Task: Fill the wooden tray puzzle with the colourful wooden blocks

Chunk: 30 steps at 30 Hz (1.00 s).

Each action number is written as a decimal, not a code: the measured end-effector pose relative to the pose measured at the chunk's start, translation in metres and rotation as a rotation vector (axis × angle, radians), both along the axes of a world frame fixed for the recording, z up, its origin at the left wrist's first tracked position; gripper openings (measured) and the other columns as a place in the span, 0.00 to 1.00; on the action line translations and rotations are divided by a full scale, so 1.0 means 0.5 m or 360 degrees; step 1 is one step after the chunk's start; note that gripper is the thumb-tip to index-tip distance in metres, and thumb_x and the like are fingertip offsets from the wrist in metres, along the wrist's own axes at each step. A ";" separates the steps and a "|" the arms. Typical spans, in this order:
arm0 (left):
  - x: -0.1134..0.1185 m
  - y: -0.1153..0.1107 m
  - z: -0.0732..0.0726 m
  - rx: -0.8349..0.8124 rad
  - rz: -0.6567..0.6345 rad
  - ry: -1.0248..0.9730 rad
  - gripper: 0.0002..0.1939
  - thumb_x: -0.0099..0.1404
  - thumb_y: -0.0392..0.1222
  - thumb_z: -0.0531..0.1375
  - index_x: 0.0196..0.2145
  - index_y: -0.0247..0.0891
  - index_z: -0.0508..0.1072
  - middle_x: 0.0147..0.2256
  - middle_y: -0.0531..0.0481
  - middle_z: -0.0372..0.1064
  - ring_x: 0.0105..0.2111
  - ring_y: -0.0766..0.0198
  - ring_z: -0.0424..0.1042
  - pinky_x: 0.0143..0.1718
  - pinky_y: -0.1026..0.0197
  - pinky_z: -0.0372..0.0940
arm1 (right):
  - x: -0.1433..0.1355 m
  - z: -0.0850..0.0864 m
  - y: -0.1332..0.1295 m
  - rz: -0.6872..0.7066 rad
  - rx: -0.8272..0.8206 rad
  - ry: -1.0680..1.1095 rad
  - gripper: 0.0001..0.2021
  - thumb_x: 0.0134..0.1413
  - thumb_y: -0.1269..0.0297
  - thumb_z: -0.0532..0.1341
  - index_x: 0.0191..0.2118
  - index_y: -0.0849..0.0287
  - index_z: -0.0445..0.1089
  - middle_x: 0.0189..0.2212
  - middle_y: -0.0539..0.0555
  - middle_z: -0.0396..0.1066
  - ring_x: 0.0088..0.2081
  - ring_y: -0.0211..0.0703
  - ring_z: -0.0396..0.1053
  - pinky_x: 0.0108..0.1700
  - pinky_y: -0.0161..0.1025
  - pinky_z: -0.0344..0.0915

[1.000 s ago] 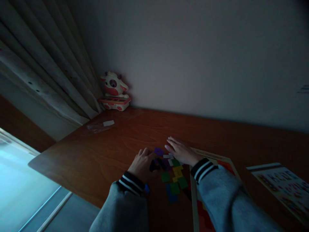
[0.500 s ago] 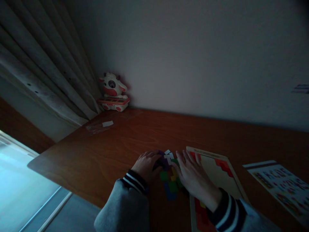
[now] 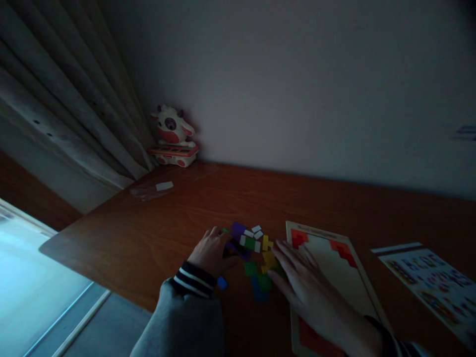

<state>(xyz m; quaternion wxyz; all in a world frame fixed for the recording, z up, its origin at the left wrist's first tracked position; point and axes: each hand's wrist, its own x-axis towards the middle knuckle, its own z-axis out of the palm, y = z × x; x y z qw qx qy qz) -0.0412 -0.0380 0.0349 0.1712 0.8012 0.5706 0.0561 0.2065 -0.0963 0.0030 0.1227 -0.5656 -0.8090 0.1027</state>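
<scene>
Left hand (image 3: 210, 252) has slid left, curled by purple blocks (image 3: 238, 228), grip unclear; right hand (image 3: 303, 276) is spread, released; lower-centre white blocks (image 3: 256, 229) show more, easily reached.

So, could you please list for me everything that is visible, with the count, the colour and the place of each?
Wall: one, grey, behind the desk
Marks: several, dark, wall's right edge
Curtain: one, pale, left
Desk: one, brown, across the middle
Toy cow: one, white and red, desk's back left
Plastic: one, clear, before the cow
Label: one, white, at the plastic
Pieces: many, purple, white, green, yellow, blue, mostly between the hands; exact count unclear
Board: one, pale with red, right of the pieces
Sheet: one, white with coloured print, far right
Sleeves: two, left grey with striped cuff, right mostly out of view
Left grip: one, bare, left of the pieces
Right grip: one, bare, over the board's left side
</scene>
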 end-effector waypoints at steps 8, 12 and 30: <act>-0.004 -0.006 0.007 -0.0077 0.0108 0.0133 0.23 0.54 0.47 0.66 0.47 0.39 0.72 0.45 0.43 0.69 0.45 0.51 0.71 0.48 0.53 0.65 | 0.012 -0.014 -0.050 0.0131 0.0020 -0.0053 0.26 0.65 0.47 0.50 0.61 0.54 0.66 0.62 0.59 0.63 0.64 0.58 0.59 0.66 0.66 0.49; -0.003 -0.010 0.010 -0.0049 0.0062 0.0118 0.20 0.55 0.44 0.64 0.46 0.38 0.72 0.45 0.42 0.69 0.44 0.51 0.72 0.47 0.53 0.66 | 0.009 0.001 -0.052 0.0149 0.0005 -0.0027 0.27 0.65 0.47 0.50 0.63 0.55 0.63 0.65 0.58 0.58 0.65 0.57 0.56 0.65 0.65 0.51; -0.017 0.006 -0.013 -0.0046 -0.0022 0.0093 0.24 0.49 0.39 0.65 0.46 0.38 0.74 0.45 0.42 0.70 0.45 0.50 0.72 0.48 0.52 0.68 | -0.051 0.006 -0.026 0.0309 0.0360 -0.0156 0.21 0.60 0.60 0.61 0.58 0.58 0.68 0.60 0.61 0.66 0.58 0.59 0.65 0.60 0.63 0.59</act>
